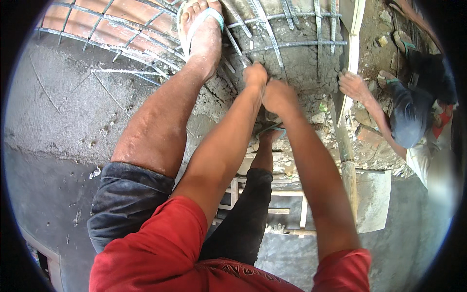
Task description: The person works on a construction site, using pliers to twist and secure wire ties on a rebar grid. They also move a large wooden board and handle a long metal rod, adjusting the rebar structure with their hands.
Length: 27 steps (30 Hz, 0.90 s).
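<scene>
Rebar (274, 47) just beyond left hand (255, 75) and right hand (279, 97), over rough grey surface (304, 61). Hands close together, fingers curled (clamped on what, cannot tell). Sandalled foot (206, 39) ahead, to left.

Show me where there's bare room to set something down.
Widest: the grey plaster, rebar above, raised leg to its right; level or not, I cannot tell. A narrower mud strip lies between the right hand and the pole. Crowded: around the left hand, amid rebar, and right of the pole, with rubble and a co-worker's hand.
</scene>
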Tool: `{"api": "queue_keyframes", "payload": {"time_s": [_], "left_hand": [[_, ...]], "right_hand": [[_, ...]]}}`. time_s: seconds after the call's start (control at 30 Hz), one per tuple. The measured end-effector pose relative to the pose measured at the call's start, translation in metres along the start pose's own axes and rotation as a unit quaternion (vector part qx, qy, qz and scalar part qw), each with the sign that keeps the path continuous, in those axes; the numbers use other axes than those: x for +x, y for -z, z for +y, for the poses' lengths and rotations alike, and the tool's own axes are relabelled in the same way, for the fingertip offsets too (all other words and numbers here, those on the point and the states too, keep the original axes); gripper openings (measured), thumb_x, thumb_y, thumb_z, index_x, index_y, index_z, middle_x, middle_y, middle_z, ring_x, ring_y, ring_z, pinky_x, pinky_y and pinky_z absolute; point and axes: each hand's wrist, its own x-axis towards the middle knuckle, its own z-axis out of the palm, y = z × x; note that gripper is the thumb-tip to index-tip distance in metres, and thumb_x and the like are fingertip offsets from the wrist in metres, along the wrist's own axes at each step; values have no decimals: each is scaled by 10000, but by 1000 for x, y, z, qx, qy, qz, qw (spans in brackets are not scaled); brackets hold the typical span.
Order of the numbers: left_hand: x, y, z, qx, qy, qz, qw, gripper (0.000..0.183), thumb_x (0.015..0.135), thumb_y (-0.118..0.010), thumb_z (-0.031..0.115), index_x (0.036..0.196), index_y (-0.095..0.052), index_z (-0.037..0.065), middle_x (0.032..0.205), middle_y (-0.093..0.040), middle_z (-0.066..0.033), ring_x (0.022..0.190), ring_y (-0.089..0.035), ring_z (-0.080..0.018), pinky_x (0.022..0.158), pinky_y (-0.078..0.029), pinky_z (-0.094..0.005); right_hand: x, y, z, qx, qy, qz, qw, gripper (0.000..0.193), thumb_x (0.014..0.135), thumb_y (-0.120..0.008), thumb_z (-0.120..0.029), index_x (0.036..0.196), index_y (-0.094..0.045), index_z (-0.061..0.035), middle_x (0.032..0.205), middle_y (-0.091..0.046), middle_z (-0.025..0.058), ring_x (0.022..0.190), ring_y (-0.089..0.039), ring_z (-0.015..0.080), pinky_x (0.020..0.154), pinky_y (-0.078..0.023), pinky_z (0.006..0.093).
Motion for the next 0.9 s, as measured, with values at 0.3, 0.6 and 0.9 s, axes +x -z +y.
{"api": "queue_keyframes", "payload": {"time_s": [0.3, 0.6, 0.9], "left_hand": [[-17, 52, 24, -356, 192, -355, 842, 215, 1055, -552, 261, 935, -532, 84, 706, -566, -18, 553, -502, -174, 537, -517, -377], [-40, 26, 39, -80, 95, -93, 988, 334, 982, -668, 323, 1018, -623, -5, 786, -621, -104, 644, -597, -211, 575, -510, -368], [-4, 37, 22, -353, 161, -294, 874, 270, 1067, -537, 281, 890, -473, 86, 659, -449, -12, 532, -397, -141, 522, -434, -331]], "right_hand": [[-16, 0, -4, 597, -123, -246, 753, 81, 916, -648, -112, 931, -605, -45, 754, -593, 49, 717, -642, 182, 643, -560, 337], [-18, -18, -20, 100, -110, 53, 987, 185, 958, -575, -187, 941, -646, -16, 820, -657, 107, 833, -688, 250, 732, -549, 393], [-24, 12, -8, 424, -133, -179, 878, 108, 891, -688, -97, 978, -652, -44, 778, -610, 44, 733, -643, 179, 686, -536, 335]]}}
